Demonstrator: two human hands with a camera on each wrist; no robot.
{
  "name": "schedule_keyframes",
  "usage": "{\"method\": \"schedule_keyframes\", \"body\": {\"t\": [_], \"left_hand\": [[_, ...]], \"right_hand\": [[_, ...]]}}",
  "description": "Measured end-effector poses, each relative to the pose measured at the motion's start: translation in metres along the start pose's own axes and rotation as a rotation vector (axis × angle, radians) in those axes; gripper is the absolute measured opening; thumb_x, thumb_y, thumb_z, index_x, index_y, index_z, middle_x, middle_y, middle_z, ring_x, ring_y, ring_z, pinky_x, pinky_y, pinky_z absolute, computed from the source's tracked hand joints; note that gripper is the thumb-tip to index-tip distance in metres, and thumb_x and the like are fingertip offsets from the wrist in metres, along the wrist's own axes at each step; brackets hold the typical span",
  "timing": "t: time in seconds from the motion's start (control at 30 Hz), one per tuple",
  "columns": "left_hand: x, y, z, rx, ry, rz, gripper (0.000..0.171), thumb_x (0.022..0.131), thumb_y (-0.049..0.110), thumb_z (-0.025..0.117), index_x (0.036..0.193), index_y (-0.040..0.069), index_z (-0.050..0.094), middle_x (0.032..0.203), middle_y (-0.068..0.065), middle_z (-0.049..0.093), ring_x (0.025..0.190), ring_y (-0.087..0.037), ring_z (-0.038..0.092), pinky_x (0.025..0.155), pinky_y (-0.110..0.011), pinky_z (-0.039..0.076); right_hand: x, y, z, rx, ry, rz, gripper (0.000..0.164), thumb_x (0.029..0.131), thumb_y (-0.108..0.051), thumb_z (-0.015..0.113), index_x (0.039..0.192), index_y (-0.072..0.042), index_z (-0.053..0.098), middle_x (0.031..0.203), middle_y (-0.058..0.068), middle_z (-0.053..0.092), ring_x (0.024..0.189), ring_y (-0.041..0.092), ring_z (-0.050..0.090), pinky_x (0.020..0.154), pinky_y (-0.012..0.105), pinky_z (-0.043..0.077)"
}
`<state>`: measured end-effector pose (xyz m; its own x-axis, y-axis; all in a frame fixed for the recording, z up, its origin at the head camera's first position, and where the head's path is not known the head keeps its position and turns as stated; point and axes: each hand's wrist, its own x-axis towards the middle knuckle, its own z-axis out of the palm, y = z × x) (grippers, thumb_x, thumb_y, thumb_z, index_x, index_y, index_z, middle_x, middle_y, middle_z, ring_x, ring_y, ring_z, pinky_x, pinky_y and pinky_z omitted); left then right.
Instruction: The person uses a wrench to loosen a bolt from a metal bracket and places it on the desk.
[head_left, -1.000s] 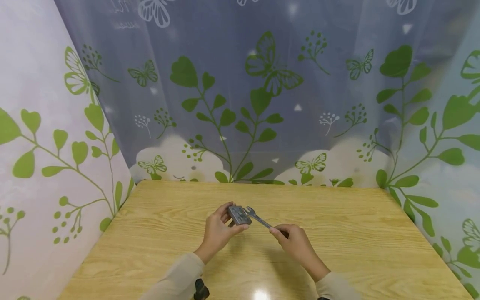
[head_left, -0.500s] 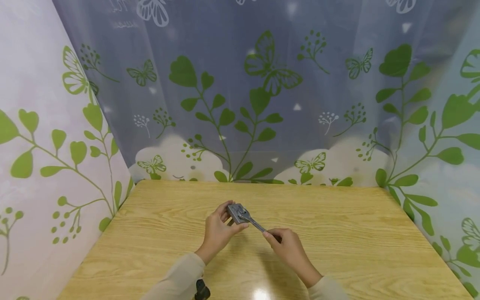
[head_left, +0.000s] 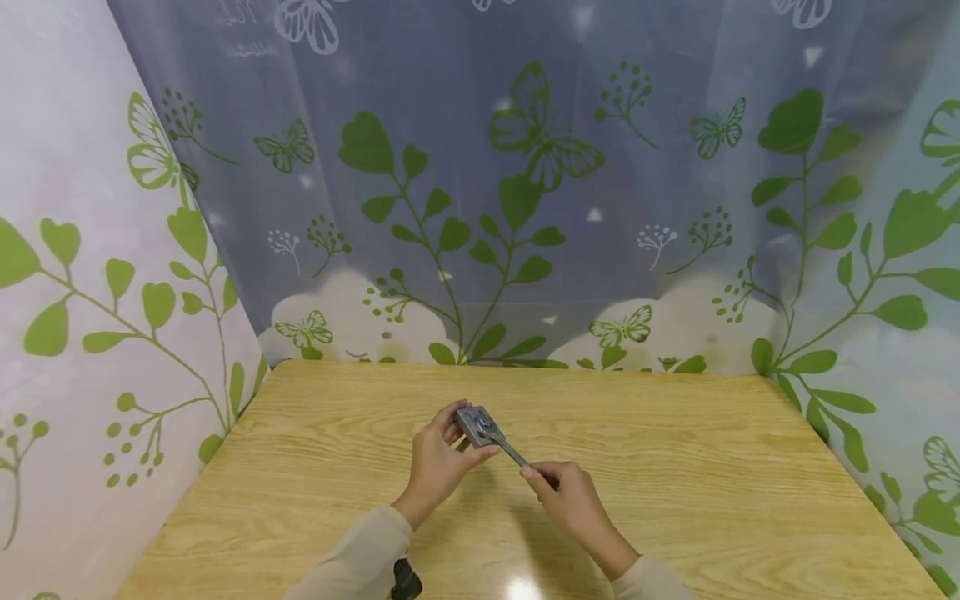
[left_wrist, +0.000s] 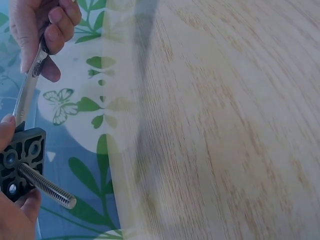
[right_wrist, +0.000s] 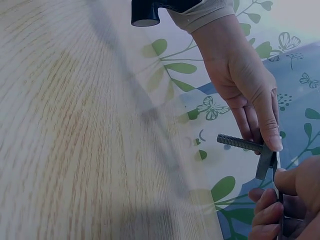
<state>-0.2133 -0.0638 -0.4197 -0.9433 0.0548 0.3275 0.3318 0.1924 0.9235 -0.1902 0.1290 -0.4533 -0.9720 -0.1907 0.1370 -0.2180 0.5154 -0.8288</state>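
My left hand (head_left: 437,462) grips a square grey plate (head_left: 470,417) by its edges, thumb along the near side, raised over the table. In the left wrist view a threaded bolt (left_wrist: 47,186) sticks straight out of the plate's back, among round holes. My right hand (head_left: 572,497) holds an open-end wrench (head_left: 513,452) by its handle. The wrench's head lies flat on the plate's front face, at the bolt's end there. In the right wrist view the plate (right_wrist: 263,167) appears edge-on, with the wrench handle running down into the right hand's curled fingers.
A wood-grain table (head_left: 337,417) spreads beneath both hands. Behind it hangs a blue-grey curtain (head_left: 450,67) printed with green leaves and butterflies, and similar pale printed sheets stand at either side. A dark wrist device (head_left: 405,579) sits by the left sleeve.
The wrench was apart from the plate, to its right; it has moved left onto the plate's face. Its handle then dipped slightly left with my right hand. The left hand stays nearly still.
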Motion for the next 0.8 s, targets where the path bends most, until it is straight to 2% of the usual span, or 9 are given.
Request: {"method": "schedule_keyframes", "body": {"t": [0.07, 0.17, 0.3, 0.4, 0.53, 0.6, 0.8], "left_hand": [[0.001, -0.003, 0.001, 0.0, 0.0, -0.002, 0.071, 0.07, -0.004, 0.082, 0.131, -0.012, 0.047, 0.129, -0.029, 0.054, 0.116, -0.04, 0.057, 0.096, -0.044, 0.05], [0.003, -0.015, 0.002, -0.01, 0.001, -0.007, 0.072, 0.069, -0.003, 0.083, 0.132, -0.011, 0.047, 0.13, -0.028, 0.054, 0.117, -0.039, 0.057, 0.096, -0.045, 0.05], [0.008, -0.033, 0.002, -0.018, -0.012, 0.006, 0.074, 0.069, 0.004, 0.085, 0.132, -0.006, 0.049, 0.13, -0.024, 0.056, 0.116, -0.035, 0.059, 0.095, -0.039, 0.052], [0.011, -0.04, -0.001, -0.029, -0.042, 0.033, 0.072, 0.069, 0.009, 0.085, 0.131, -0.003, 0.051, 0.128, -0.021, 0.059, 0.112, -0.032, 0.062, 0.091, -0.034, 0.054], [0.013, -0.044, -0.006, -0.087, -0.125, 0.041, 0.072, 0.07, 0.01, 0.085, 0.132, -0.003, 0.051, 0.127, -0.022, 0.059, 0.112, -0.031, 0.062, 0.09, -0.034, 0.055], [0.014, -0.043, -0.009, -0.119, -0.177, 0.018, 0.073, 0.071, 0.01, 0.084, 0.134, -0.002, 0.049, 0.13, -0.02, 0.058, 0.114, -0.03, 0.061, 0.091, -0.034, 0.055], [0.017, -0.036, -0.014, -0.18, -0.311, -0.045, 0.074, 0.071, 0.01, 0.084, 0.136, 0.004, 0.049, 0.136, -0.014, 0.055, 0.119, -0.025, 0.058, 0.096, -0.036, 0.052]], "right_hand": [[0.0, 0.0, 0.0, 0.002, -0.002, 0.0, 0.034, 0.097, -0.022, 0.056, 0.107, 0.009, 0.068, 0.072, 0.009, 0.061, 0.056, 0.009, 0.045, 0.046, 0.019, 0.041], [-0.001, 0.0, 0.0, 0.005, -0.006, 0.004, 0.035, 0.098, -0.022, 0.056, 0.108, 0.009, 0.068, 0.071, 0.009, 0.061, 0.057, 0.009, 0.045, 0.046, 0.019, 0.041], [0.0, 0.0, -0.002, 0.006, -0.017, 0.003, 0.034, 0.097, -0.024, 0.057, 0.106, 0.007, 0.069, 0.067, 0.008, 0.057, 0.055, 0.009, 0.043, 0.044, 0.019, 0.038], [0.003, 0.004, -0.006, -0.013, -0.032, -0.017, 0.033, 0.097, -0.024, 0.057, 0.104, 0.006, 0.07, 0.067, 0.008, 0.057, 0.055, 0.008, 0.043, 0.044, 0.019, 0.037], [0.01, 0.016, -0.014, -0.039, -0.062, -0.061, 0.032, 0.097, -0.023, 0.057, 0.104, 0.005, 0.07, 0.072, 0.01, 0.06, 0.056, 0.007, 0.043, 0.046, 0.019, 0.037], [0.015, 0.023, -0.02, -0.043, -0.096, -0.08, 0.032, 0.098, -0.023, 0.055, 0.106, 0.004, 0.07, 0.074, 0.011, 0.061, 0.056, 0.007, 0.043, 0.046, 0.02, 0.038], [0.038, 0.04, -0.044, -0.059, -0.264, -0.183, 0.03, 0.099, -0.022, 0.053, 0.11, 0.001, 0.069, 0.081, 0.014, 0.063, 0.058, 0.005, 0.042, 0.049, 0.021, 0.039]]}}
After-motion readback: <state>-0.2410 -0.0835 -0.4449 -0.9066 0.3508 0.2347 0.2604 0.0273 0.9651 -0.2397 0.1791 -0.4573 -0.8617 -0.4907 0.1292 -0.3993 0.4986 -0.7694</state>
